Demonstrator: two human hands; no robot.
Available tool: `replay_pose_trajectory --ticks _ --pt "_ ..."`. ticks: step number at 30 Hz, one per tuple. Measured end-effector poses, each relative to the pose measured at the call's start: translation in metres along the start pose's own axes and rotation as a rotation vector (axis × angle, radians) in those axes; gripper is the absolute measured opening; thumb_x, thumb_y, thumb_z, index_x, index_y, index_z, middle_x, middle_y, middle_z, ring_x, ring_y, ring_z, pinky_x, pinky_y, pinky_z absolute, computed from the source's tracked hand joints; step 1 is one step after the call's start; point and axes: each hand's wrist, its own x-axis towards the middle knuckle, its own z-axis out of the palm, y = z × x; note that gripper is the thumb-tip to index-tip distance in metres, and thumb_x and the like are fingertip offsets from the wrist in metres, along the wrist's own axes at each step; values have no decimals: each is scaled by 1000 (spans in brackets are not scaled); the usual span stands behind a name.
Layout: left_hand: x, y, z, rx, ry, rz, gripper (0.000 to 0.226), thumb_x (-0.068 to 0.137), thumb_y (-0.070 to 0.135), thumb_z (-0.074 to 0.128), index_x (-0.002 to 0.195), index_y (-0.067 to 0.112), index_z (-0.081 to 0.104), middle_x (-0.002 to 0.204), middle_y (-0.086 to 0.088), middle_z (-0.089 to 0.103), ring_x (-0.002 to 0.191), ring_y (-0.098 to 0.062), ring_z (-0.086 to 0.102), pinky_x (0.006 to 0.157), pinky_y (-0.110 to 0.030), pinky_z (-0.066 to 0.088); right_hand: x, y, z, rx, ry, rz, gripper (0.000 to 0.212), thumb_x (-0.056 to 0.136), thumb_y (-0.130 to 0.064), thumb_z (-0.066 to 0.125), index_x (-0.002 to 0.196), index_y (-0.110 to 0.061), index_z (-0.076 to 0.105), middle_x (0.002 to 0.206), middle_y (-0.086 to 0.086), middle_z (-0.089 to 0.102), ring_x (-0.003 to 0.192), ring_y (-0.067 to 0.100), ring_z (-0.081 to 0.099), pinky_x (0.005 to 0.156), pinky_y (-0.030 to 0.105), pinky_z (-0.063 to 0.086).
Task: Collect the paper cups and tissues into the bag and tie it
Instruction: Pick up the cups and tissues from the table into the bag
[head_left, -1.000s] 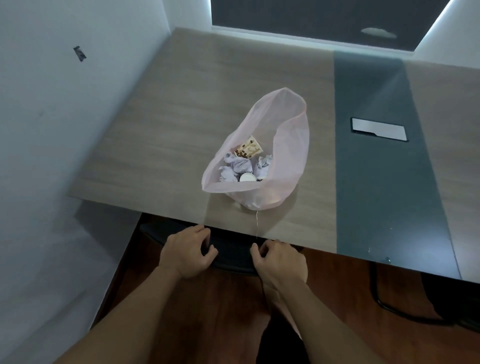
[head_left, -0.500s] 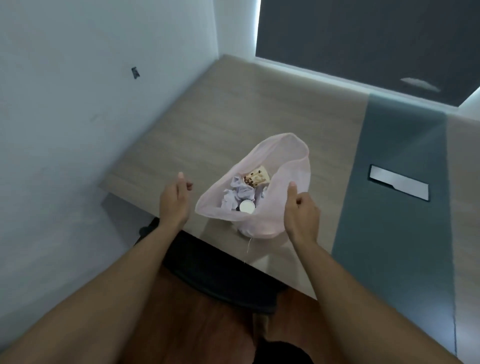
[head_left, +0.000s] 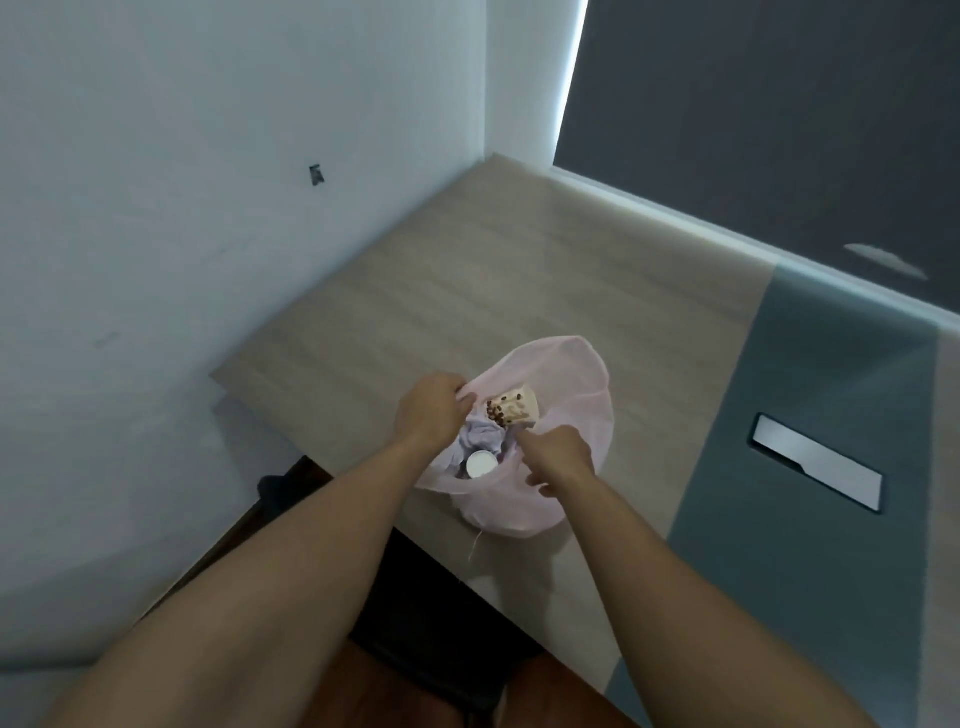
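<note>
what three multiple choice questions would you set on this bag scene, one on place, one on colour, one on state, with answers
1. Where does the bag stand?
A. on the floor
B. on the table, near its front edge
C. on a chair

2. What colour is the bag?
A. black
B. pink
C. green

3. How is the bag's mouth?
A. tied shut
B. folded flat
C. open, held at the rim

Answers:
1 B: it rests on the wood top by the near edge.
2 B: thin, pale pink plastic.
3 C: cups and tissues show inside, while the left hand and right hand hold the rim.
</note>
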Motion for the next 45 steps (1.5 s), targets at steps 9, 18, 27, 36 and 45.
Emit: replay_pose_trajectory --ticks 9,18,27,36,45 --pt "-30 -21 -26 -297 203 -227 19 104 17 57 91 15 71 89 -10 72 84 -29 65 70 -32 37 -8 -18 4 418 13 -102 16 112 -20 46 106 -21 61 105 9 72 95 30 72 90 53 64" --pt "-109 -49 -121 -566 460 -388 76 110 61 38 55 13 61 57 0 68 59 -15 65 57 -27 46 -63 -85 25 572 -15 -250 28 99 -32 42 96 -13 62 101 14 70 87 34 69 87 50 62" --pt "-252 -121 -223 -764 850 -454 72 112 57 39 58 12 56 54 1 61 46 -3 57 52 -16 45 -217 -160 90 559 -80 -574 52 106 -47 55 79 -3 62 76 9 59 72 25 56 70 39 47" --pt "-439 -186 -279 -752 1120 -534 75 112 56 38 52 15 53 48 4 55 42 -6 52 51 -25 43 -366 -150 186 421 -371 -867 44 94 -41 66 79 -2 50 71 7 50 66 17 46 64 33 40" --pt "-644 -243 -273 -692 1298 -672 77 114 53 36 55 8 55 46 0 50 40 -13 49 40 -21 36 -493 -80 298 225 -615 -943 36 99 -36 61 77 -10 50 78 11 42 72 20 39 64 37 30"
